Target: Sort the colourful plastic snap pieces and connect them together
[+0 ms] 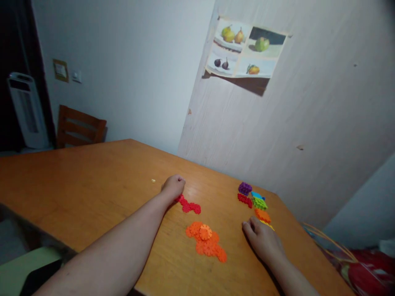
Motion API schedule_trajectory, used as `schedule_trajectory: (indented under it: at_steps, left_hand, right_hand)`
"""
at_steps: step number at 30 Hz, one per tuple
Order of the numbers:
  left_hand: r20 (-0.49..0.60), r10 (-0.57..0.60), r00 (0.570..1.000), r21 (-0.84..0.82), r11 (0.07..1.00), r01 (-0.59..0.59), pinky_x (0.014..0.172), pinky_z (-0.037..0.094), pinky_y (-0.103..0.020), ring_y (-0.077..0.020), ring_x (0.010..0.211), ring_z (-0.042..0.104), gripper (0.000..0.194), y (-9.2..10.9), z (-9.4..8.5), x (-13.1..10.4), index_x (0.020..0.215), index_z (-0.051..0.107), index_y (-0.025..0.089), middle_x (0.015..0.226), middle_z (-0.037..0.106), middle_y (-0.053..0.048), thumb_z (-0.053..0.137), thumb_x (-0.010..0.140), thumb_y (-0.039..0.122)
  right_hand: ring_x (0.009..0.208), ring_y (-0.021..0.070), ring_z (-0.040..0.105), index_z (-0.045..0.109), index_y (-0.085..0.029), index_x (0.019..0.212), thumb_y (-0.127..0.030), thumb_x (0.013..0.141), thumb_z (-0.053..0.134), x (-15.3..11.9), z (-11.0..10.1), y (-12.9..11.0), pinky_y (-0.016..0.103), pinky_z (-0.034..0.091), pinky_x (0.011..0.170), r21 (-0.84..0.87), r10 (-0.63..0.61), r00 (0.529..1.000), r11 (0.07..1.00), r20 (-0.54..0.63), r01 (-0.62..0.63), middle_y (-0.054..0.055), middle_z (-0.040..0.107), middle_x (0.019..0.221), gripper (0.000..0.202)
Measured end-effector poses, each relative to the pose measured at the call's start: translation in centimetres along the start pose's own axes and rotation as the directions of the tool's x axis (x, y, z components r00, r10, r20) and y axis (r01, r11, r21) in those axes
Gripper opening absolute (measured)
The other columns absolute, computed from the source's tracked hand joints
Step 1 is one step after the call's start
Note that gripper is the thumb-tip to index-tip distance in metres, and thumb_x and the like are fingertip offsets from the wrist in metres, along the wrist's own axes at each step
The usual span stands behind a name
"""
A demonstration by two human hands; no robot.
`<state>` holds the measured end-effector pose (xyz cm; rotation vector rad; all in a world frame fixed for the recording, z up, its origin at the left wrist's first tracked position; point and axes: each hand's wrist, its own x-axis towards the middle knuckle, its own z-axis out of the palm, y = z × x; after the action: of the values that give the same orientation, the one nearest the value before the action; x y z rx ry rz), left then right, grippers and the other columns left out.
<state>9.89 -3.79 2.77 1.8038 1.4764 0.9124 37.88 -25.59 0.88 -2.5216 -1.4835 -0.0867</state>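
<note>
Red discs (190, 206) form a short chain lying near-right to far-left on the worktop (92, 181); the left hand (173, 187), curled into a loose fist, rests on its far-left end. Right hand (263, 240) lies flat, fingers together, touching yellow pieces (268, 224) by the right edge. Orange cluster (206, 242) sits between the hands. Bare worktop spreads left.

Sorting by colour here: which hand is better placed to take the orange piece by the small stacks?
Right. The right hand lies flat beside the orange piece, fingertips almost on it. The left hand is fisted over the red pieces, further off.
</note>
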Motion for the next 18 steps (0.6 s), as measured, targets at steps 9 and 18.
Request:
schedule_trajectory:
  at_steps: [9,18]
  left_hand:
    - [0.198,0.095,0.976,-0.085,0.993,-0.079,0.051,0.037,-0.023,-0.0123,0.053,0.052,0.004,-0.2,-1.3,-0.5,0.077,0.062,0.016,0.062,0.06,-0.001,0.061,0.077,0.02]
    - [0.515,0.436,0.738,0.074,0.835,-0.545,0.062,0.043,-0.025,-0.0162,0.068,0.06,0.01,1.1,-1.3,-3.2,0.077,0.074,0.02,0.073,0.069,-0.001,0.066,0.071,0.017]
  right_hand:
    - [0.071,0.019,0.062,0.05,-0.024,0.074,-0.05,0.094,0.042,0.5,0.3,1.2,0.027,0.032,0.062,0.063,-0.105,0.993,0.993,0.044,0.102,0.003,0.067,0.073,0.034]
    - [0.072,0.0191,0.063,0.05,-0.024,0.077,-0.045,0.094,0.045,0.3,0.2,0.2,0.027,0.03,0.061,0.067,-0.132,0.99,0.989,0.05,0.129,0.003,0.068,0.075,0.028]
